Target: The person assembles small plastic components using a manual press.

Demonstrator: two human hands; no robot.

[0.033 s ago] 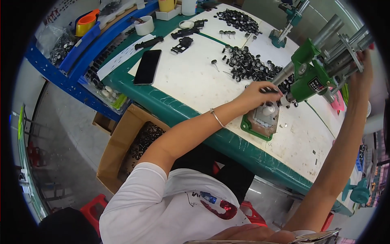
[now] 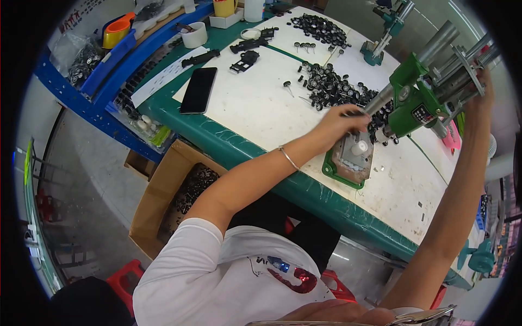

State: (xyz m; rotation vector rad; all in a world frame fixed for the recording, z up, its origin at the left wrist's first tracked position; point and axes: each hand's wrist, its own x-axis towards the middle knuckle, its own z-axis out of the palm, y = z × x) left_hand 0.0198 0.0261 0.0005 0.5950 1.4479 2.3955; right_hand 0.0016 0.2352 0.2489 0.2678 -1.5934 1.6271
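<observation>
My left hand pinches a small black part above the press base. That part is partly covered by my fingers, so its exact kind cannot be made out. Just below them, a white round post stands on the metal plate of the green base. The green hand press leans over from the right, its ram end close to my left fingers. My right hand is raised at the upper end of the press, closed at its handle; metal rods hide some of the fingers.
Piles of small black wheels on axles lie behind the press. A phone and black plastic chassis parts lie left on the green-edged table. A second press stands far back. A cardboard box of black parts is below left.
My left hand has shifted slightly left, leaving more of the white post in sight. My right hand has moved a little down and left at the press.
</observation>
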